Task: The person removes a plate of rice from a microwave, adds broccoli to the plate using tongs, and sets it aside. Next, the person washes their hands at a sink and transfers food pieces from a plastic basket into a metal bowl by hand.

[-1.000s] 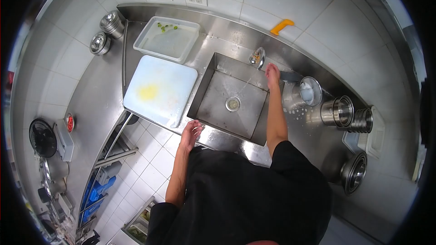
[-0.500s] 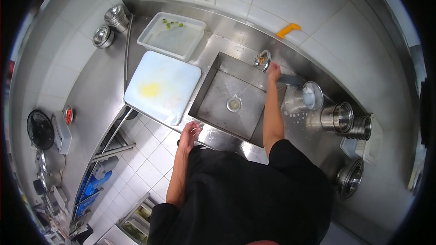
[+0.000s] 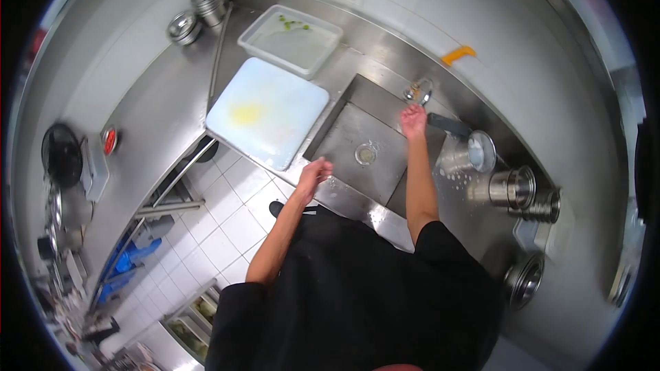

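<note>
A metal sink (image 3: 330, 130) is set into the steel counter in front of me, with a round drain (image 3: 366, 154) in its floor. My right hand (image 3: 413, 121) is over the sink's far right side, just below the curved faucet (image 3: 418, 92). Its fingers are loosely bent and hold nothing that I can see. Over the sink's near left edge hangs my left hand (image 3: 316, 174), blurred, with fingers partly spread and nothing visible in them. Left of the sink lies a white cutting board (image 3: 275, 110) with a yellow stain.
Behind the board stands a plastic tub (image 3: 292, 45) with green pieces. A dark-grey handle (image 3: 448, 124), a metal container (image 3: 481, 152) and stacked steel pots (image 3: 512, 189) are right of the sink. A small bowl of red pieces (image 3: 109, 141) sits at far left.
My right hand has come off the faucet toward me. The thin water stream seen before no longer shows. My left hand has moved forward over the sink's edge, and the view has shifted.
</note>
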Motion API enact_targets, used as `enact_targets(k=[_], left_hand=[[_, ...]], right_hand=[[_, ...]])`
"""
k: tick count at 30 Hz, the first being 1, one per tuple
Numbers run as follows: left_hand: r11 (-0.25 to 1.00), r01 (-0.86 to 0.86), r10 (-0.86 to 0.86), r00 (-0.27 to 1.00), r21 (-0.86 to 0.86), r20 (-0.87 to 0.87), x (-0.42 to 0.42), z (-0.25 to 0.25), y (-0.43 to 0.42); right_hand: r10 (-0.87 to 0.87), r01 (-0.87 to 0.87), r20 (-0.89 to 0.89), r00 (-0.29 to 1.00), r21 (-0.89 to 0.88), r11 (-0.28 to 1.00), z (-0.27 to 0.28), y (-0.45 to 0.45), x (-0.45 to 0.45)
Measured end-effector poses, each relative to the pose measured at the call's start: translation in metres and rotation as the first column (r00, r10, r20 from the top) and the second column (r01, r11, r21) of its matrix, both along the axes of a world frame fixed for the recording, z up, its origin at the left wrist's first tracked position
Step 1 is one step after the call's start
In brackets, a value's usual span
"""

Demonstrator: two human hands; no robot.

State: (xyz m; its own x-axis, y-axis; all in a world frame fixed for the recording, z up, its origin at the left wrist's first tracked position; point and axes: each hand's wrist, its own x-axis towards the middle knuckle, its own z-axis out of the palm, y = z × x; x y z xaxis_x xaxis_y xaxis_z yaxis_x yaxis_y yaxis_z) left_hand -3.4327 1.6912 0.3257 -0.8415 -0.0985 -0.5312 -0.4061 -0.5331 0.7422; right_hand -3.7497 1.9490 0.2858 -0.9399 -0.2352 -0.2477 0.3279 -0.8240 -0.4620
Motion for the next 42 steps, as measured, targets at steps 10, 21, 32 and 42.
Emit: enact_targets(k=[10,21,32,42], left_hand=[[0.945,0.293,-0.319,0.923,-0.144,-0.217,-0.227,0.017,0.139],[0.877,0.451,-0.480,0.802,-0.168,-0.355,-0.224,-0.030,0.113],[0.933,-0.060,0.104,0.989,-0.355,0.106,0.173,-0.033,-0.124],[0.576,-0.054,0.811,0.163,-0.816,0.562,0.614,-0.225,0.123]], right_hand=[[-0.109,0.121,-0.055,0.993,0.414,0.902,0.032,-0.009,0.140],[-0.037,-0.245,0.383,0.923,0.659,0.711,-0.017,0.122,0.357],[0.675,-0.439,0.059,0.735,0.800,0.409,0.022,-0.043,0.199],[0.986,-0.558,0.163,0.023,0.821,-0.122,0.056,-0.366,0.289]])
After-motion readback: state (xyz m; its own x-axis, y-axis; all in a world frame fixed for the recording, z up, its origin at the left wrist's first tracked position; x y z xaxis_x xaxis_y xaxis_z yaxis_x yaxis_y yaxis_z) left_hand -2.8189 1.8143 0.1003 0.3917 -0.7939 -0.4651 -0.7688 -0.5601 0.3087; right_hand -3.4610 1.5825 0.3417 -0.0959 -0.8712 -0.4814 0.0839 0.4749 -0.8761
